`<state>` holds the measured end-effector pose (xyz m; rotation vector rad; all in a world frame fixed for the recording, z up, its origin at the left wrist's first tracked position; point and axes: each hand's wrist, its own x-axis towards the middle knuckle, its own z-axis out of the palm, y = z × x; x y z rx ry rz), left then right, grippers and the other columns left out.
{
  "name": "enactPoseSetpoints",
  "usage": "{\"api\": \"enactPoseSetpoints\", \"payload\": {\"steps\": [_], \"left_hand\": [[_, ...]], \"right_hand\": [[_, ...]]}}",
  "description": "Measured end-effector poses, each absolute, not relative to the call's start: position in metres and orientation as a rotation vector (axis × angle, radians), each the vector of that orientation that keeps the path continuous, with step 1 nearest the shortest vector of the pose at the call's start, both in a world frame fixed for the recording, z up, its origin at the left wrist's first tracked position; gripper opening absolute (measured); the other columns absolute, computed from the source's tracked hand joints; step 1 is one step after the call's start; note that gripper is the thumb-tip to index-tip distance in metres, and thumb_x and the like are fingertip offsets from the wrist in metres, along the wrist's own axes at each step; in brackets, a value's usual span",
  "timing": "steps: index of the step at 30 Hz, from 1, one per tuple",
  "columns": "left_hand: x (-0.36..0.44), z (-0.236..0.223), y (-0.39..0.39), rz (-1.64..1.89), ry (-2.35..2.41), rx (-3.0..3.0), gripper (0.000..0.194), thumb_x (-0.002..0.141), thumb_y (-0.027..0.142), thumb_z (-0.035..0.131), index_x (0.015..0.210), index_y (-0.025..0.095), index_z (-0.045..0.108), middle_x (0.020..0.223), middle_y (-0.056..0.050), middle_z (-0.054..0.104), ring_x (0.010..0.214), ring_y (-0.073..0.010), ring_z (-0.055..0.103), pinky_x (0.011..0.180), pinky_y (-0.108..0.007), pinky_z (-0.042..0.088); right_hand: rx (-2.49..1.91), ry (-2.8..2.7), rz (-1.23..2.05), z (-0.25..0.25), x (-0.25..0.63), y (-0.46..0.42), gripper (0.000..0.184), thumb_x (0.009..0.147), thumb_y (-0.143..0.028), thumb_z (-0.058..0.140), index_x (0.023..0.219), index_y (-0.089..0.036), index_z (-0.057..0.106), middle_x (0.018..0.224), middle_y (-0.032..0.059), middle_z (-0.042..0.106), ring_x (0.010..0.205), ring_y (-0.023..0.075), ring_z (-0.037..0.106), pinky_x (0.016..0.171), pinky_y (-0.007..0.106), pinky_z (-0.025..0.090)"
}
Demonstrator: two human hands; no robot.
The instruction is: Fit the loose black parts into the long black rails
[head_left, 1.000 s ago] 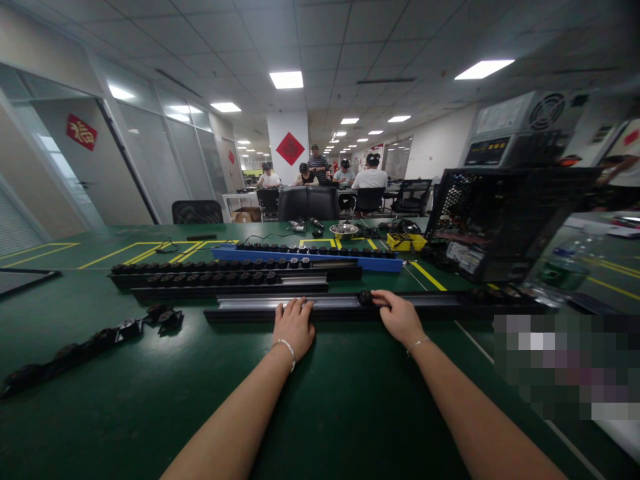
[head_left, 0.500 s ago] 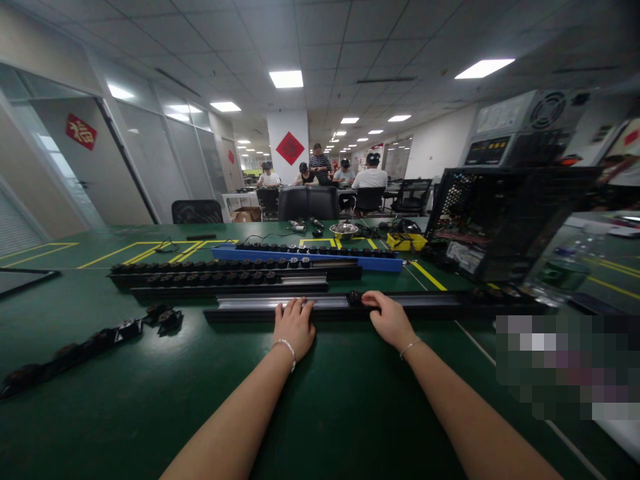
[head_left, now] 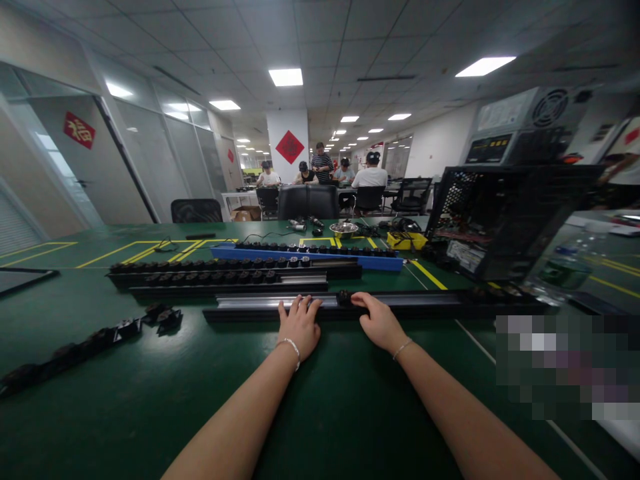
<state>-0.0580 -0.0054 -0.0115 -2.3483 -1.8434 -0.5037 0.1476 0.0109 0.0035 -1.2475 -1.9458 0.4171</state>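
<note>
Fingers (head_left: 357, 299) beside dark block (head_left: 344, 297), contact unclear, rail (head_left: 250, 304) partly covered

Office-style workshop: taped worktable (head_left: 340, 413), open computer case (head_left: 530, 220), chairs (head_left: 308, 202).

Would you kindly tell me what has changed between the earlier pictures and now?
The small black piece has slid left along the nearest rail, toward the left hand, with the right hand moving left beside it. The left hand has shifted slightly right. The rows of black pieces on the rails behind and the loose pieces at the left stayed put.
</note>
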Motion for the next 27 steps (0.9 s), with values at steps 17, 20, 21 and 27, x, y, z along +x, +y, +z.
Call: {"api": "enactPoseSetpoints", "payload": {"steps": [17, 20, 21, 27], "left_hand": [[-0.045, -0.005, -0.010, -0.350, -1.749, -2.437, 0.067, 0.080, 0.023, 0.043, 0.141, 0.044, 0.025, 0.146, -0.003, 0.036, 0.135, -0.0316, 0.025, 0.103, -0.071, 0.008], [-0.043, -0.006, -0.009, -0.320, -1.761, -2.421, 0.068, 0.080, 0.025, 0.045, 0.142, 0.045, 0.021, 0.147, -0.004, 0.034, 0.134, -0.0324, 0.026, 0.102, -0.070, 0.010], [-0.043, -0.006, -0.009, -0.315, -1.766, -2.414, 0.068, 0.080, 0.026, 0.045, 0.142, 0.044, 0.021, 0.148, -0.004, 0.034, 0.134, -0.0326, 0.026, 0.102, -0.070, 0.010], [-0.039, -0.008, -0.005, -0.331, -1.819, -2.342, 0.066, 0.080, 0.030, 0.047, 0.142, 0.039, 0.026, 0.148, -0.008, 0.034, 0.131, -0.0333, 0.032, 0.103, -0.067, 0.015]], "right_hand": [[-1.229, -2.239, 0.235, -0.001, 0.130, 0.008, 0.067, 0.057, -0.004, 0.038, 0.122, -0.014, 0.052, 0.124, 0.0094, 0.059, 0.116, 0.0198, 0.050, 0.105, 0.041, 0.033], [-1.264, -2.267, 0.248, -0.001, 0.129, 0.008, 0.070, 0.057, -0.005, 0.038, 0.126, -0.013, 0.048, 0.128, 0.0104, 0.056, 0.119, 0.0202, 0.048, 0.105, 0.041, 0.031], [-1.272, -2.278, 0.260, -0.001, 0.129, 0.008, 0.071, 0.058, -0.005, 0.038, 0.128, -0.013, 0.047, 0.129, 0.0106, 0.055, 0.120, 0.0202, 0.047, 0.105, 0.041, 0.030], [-1.284, -2.399, 0.249, -0.001, 0.129, 0.007, 0.082, 0.058, -0.006, 0.037, 0.140, -0.018, 0.035, 0.139, 0.0060, 0.048, 0.128, 0.0169, 0.039, 0.110, 0.043, 0.020]]}}
